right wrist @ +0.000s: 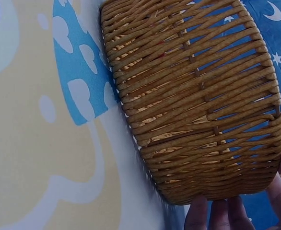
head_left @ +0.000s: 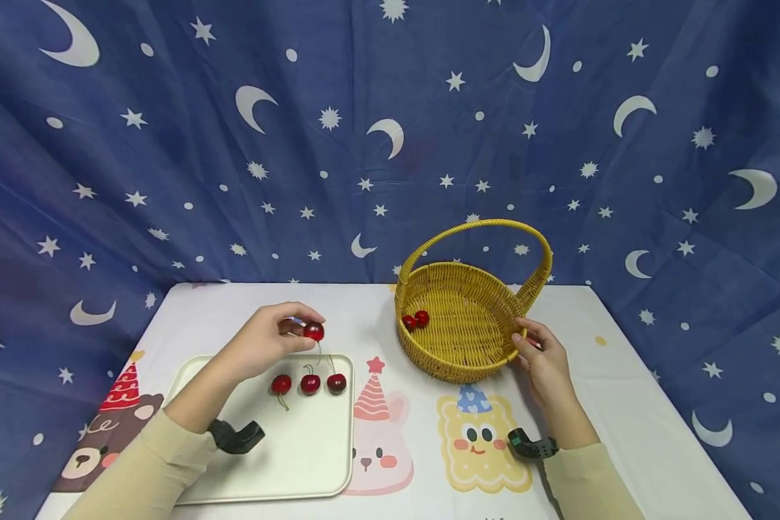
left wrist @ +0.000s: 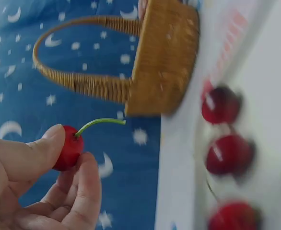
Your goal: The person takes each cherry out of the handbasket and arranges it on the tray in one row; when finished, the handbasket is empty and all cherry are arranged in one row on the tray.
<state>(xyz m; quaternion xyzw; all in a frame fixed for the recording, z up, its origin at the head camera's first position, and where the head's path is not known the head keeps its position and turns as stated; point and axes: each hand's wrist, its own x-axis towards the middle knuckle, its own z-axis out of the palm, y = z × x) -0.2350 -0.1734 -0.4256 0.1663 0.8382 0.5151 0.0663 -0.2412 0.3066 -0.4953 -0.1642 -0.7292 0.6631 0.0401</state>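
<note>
My left hand (head_left: 269, 339) pinches a red cherry (head_left: 313, 331) between thumb and fingertips, above the far edge of the cream tray (head_left: 266, 462). A green stem juts from this held cherry (left wrist: 68, 151) in the left wrist view. Below it on the tray lie three cherries: a red one (head_left: 282, 385), a middle one (head_left: 310, 384) and a darker one (head_left: 336, 383). Two more cherries (head_left: 421, 318) sit at the left inside the yellow woven basket (head_left: 461, 370). At the basket's right side, my right hand (head_left: 546, 365) grips the rim, thumb on top and fingers along the outer wall.
The basket's tall arched handle (head_left: 474, 225) rises over its opening. A white tablecloth (head_left: 650, 433) with cartoon prints covers the table. Behind it hangs a blue curtain (head_left: 429, 87) with moons and stars. Each wrist wears a black band (head_left: 237, 438).
</note>
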